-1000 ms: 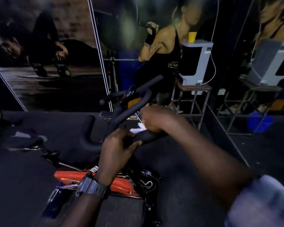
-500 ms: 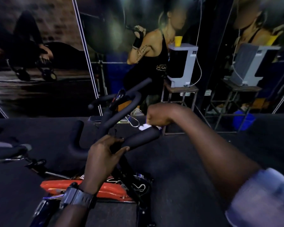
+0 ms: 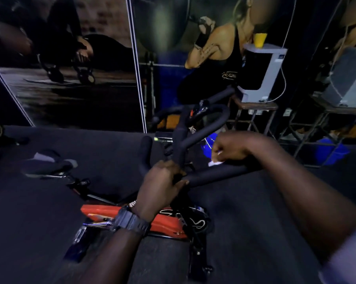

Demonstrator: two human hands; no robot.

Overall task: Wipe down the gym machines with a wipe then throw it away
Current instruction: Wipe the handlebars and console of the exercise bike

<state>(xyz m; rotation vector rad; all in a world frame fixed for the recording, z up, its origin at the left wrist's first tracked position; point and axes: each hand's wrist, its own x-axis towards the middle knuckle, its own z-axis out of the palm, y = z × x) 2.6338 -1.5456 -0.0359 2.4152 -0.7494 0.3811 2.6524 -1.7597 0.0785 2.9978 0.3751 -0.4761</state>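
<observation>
A spin bike with black padded handlebars (image 3: 212,176) and an orange frame (image 3: 164,221) stands right below me. My left hand (image 3: 161,185), a watch on its wrist, grips the handlebar near its centre joint. My right hand (image 3: 232,148) holds a small white wipe (image 3: 215,163) and presses it onto the right-hand grip of the handlebar. Only a corner of the wipe shows under the fingers.
A black saddle (image 3: 48,167) of a second bike is at the left. Behind the bike, a grey machine (image 3: 261,74) with a yellow cup (image 3: 259,39) sits on a metal stand. A blue bucket (image 3: 331,150) stands on the floor at right, wall posters behind.
My right hand has slid the wipe outward along the right grip, away from my left hand. My left hand keeps its hold near the centre. The view shifted slightly.
</observation>
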